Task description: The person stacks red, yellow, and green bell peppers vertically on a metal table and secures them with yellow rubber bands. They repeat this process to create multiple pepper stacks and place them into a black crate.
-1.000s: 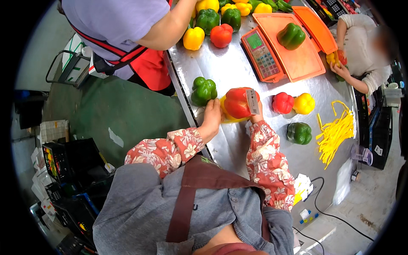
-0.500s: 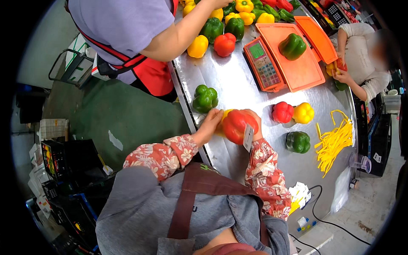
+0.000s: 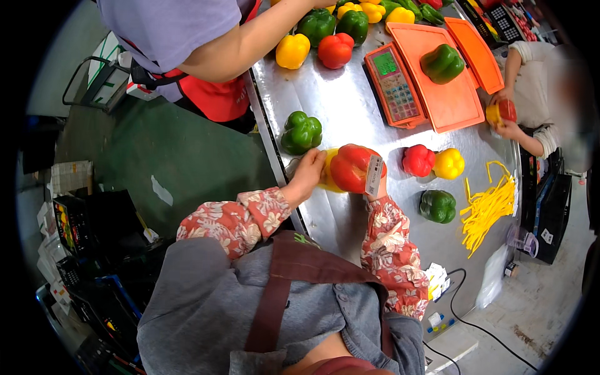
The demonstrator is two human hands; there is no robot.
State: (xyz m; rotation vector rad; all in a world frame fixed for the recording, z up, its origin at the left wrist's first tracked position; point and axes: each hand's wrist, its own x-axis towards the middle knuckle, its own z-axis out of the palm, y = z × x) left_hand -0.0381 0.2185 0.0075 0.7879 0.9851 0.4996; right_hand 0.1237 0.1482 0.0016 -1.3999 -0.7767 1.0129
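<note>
Over the near side of the metal table, I hold a red bell pepper (image 3: 351, 167) and a yellow bell pepper (image 3: 329, 170) pressed together. My left hand (image 3: 308, 175) is closed on the yellow one's left side. At the red one's right side is my right hand (image 3: 380, 189), closed on it, its fingers mostly hidden behind the pepper. A white printed tag (image 3: 374, 175) lies against the red pepper by that hand. Just beyond my left hand sits a green bell pepper (image 3: 301, 132). Farther right are a red pepper (image 3: 418, 160), a yellow pepper (image 3: 449, 164) and another green pepper (image 3: 437, 206).
An orange scale (image 3: 459, 109) bears a green pepper (image 3: 442, 64). Yellow ties (image 3: 487, 209) lie at the right, white tags (image 3: 437, 280) and a black cable (image 3: 458, 306) nearer me. One co-worker (image 3: 215, 47) stands front left; another at right holds red and yellow peppers (image 3: 502, 113).
The peppers in my hands have turned, and the tag has swung up from below the red pepper to its right side. The right-hand co-worker's peppers have shifted lower.
</note>
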